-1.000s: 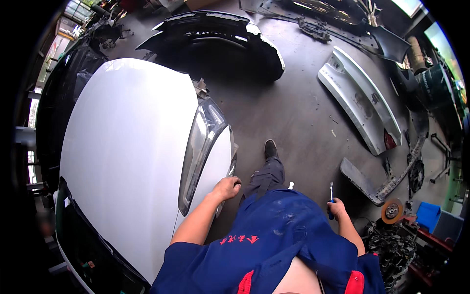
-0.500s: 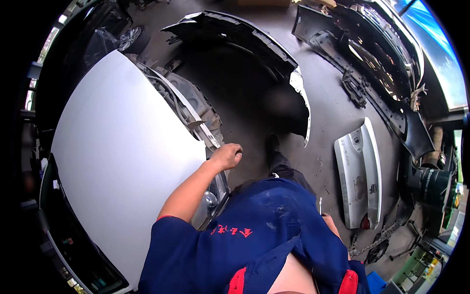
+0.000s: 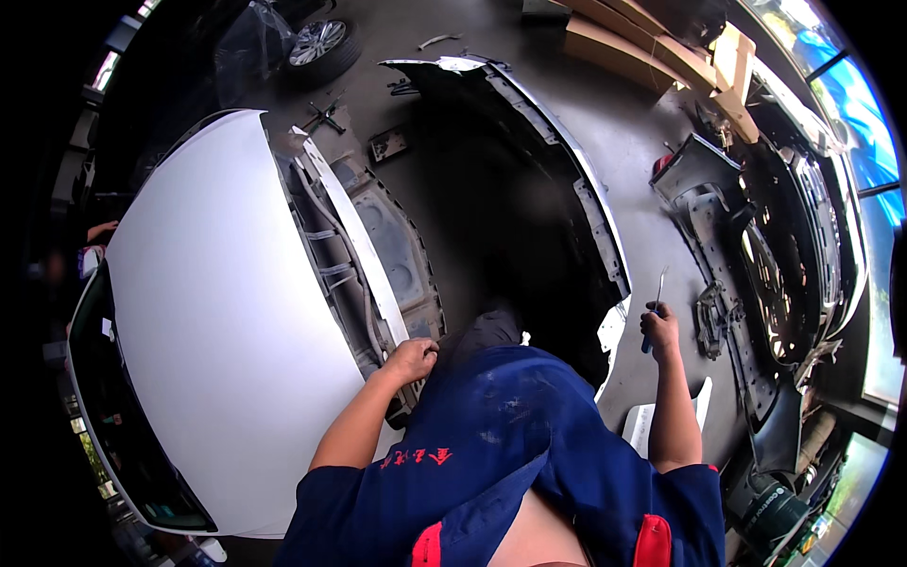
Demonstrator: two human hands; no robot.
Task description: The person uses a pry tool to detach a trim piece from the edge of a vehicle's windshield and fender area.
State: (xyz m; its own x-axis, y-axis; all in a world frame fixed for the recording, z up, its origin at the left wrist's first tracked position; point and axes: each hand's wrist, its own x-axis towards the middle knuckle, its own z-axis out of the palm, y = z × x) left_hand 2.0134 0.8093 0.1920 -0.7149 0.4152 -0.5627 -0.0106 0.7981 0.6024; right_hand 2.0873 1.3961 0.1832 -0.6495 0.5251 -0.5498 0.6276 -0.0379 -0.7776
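Observation:
My left hand (image 3: 414, 361) has curled fingers beside the exposed front edge of the white car, near a pale metal strip (image 3: 370, 265); whether anything is inside them is hidden. On the right, my right hand (image 3: 661, 326) grips a slim tool (image 3: 648, 342) with a blue handle and a thin metal shaft pointing up. The white hood (image 3: 208, 321) fills the left of the view, with grey underbody trim (image 3: 385, 236) at its front. A large detached bumper (image 3: 586, 180) lies on the floor ahead of me, dark inside with a white outer edge.
A loose wheel (image 3: 324, 52) lies at the top, cardboard (image 3: 614, 52) at top right. Black body parts (image 3: 775, 255) line the right, with a white panel (image 3: 641, 427) below and a green drum (image 3: 779, 510). Another person's hand (image 3: 102, 230) shows at the far left.
The view has moved and turned toward the car's front, bringing the wheel, cardboard and bumper more into view. My right hand with the tool has come up from low beside my body.

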